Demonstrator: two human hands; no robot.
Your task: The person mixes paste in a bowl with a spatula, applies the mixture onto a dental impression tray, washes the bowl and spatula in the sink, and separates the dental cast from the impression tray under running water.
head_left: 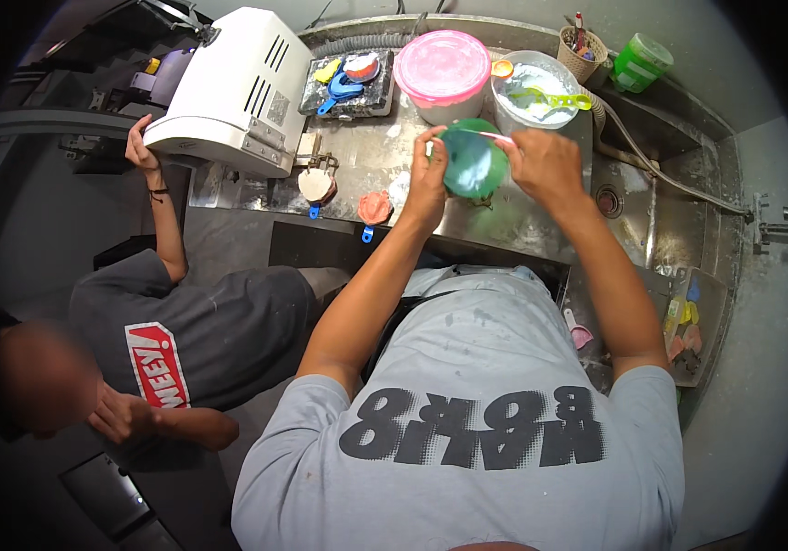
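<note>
The left hand (427,184) is closed on the left rim and side of a translucent green, round, flexible-looking bowl (461,176). The right hand (550,170) is closed on a slender pink tool (497,138) at the bowl's upper right rim; the shape of the tool's far end cannot be made out. The bowl is tilted so that its mouth faces the wearer and contains a white mass (477,170). It is positioned above a stainless-steel worktop (530,209), between the two hands; contact with the surface cannot be determined.

Directly behind the bowl stand a white bucket with a pink lid (443,66) and, to its right, an open whitish tub (511,108) of pale powder. A lime-green plastic scoop (545,97) lies across this tub; a small orange cup (501,69) sits at its left rim.

Left of the left hand, near the worktop's front edge, are a coral-pink moulded piece (375,208) and a cream moulded piece (317,185), each with a blue tab. Further left stands a large white machine housing (238,87), touched by a co-worker's hand (142,147). A metal sink (635,174) adjoins the worktop on the right.
</note>
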